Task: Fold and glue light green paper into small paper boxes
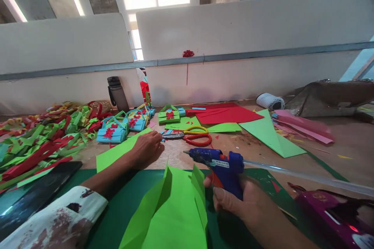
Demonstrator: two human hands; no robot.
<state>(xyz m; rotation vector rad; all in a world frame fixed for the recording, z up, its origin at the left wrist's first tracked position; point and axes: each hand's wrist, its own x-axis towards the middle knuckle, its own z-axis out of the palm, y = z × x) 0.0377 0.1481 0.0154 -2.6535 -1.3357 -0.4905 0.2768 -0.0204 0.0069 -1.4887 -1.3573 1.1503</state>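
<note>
My right hand is wrapped round a blue hot glue gun, its nozzle pointing left and a clear glue stick running out of its back. My left hand has its fingers drawn together over the table, beside the tips of the scissors with yellow and red handles. What those fingers pinch, if anything, is too small to tell. Folded bright green paper with raised side flaps lies below both hands on the green mat. A flat green sheet lies under my left forearm.
Small paper bags with red flowers stand behind my left hand. Paper strips and a black phone are at left, a bottle behind. Red sheets, a pale green sheet and a purple device are at right.
</note>
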